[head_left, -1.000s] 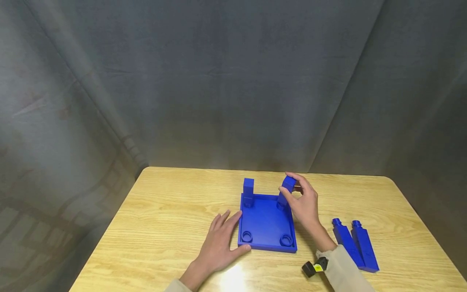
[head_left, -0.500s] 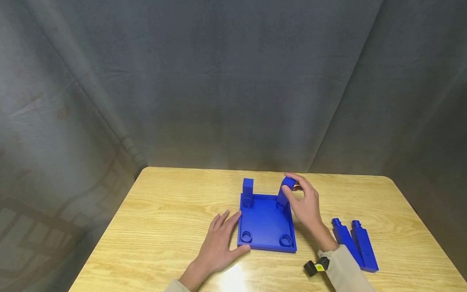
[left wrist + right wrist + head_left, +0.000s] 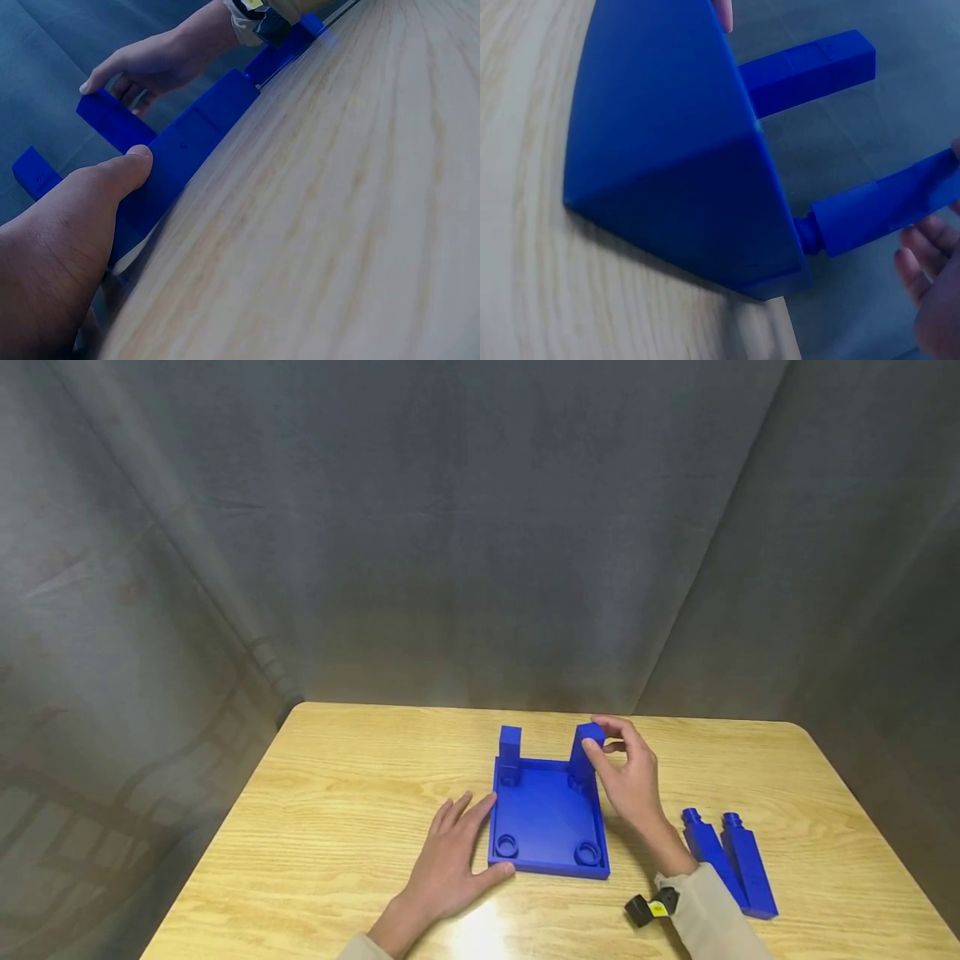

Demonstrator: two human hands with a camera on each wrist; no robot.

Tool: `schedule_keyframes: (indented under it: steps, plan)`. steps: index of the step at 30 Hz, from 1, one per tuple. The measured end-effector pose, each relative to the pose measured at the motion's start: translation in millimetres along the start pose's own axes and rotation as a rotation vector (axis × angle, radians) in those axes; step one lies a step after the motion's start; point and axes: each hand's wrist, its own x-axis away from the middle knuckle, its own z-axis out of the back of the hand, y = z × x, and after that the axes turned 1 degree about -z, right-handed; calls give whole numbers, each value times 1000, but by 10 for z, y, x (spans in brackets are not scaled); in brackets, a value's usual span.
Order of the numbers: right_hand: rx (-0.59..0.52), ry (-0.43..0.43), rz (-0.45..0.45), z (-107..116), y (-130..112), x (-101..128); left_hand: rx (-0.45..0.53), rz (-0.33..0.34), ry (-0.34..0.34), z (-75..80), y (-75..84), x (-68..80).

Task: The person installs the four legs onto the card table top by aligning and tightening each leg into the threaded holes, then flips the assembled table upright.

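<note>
From my remote seat I see R hand (image 3: 630,777) w/ its grip pinched on a leg (image 3: 580,764) at the far-R corner of the tray (image 3: 546,818), L hand (image 3: 447,864) fingers apart at its near-L corner, and, neck (image 3: 808,235) showing, a sideways push could prob. jam the leg.

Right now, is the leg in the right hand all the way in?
No: between the leg's blue body and the blue base, the narrow neck shows in the right wrist view. Whether it has caught, cannot tell.
</note>
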Motion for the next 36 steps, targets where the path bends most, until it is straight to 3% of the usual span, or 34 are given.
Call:
schedule_keyframes:
  steps: [4,8,14,19,23,27,33,36]
  plan:
    - [16,3,-84,-19,-47,7,1,0,1,-1,-3,2]
    - [35,19,-103,-28,-65,11,0,2,-2,-5,-2,-7]
    - [38,34,-41,-10,-34,-15,-6,-16,10,-10,0,-33]
    - [104,-27,31,29,-5,-48,-8,-26,11,-11,-7,-40]
    - [132,-67,39,64,6,-55,-1,-21,7,-13,-10,-45]
    - [111,-78,33,84,4,-47,1,-15,6,-7,0,-41]
    - [40,-55,99,93,24,-44,4,-6,3,2,9,-34]
    - [19,-46,79,88,18,-42,2,-2,1,-2,6,-34]
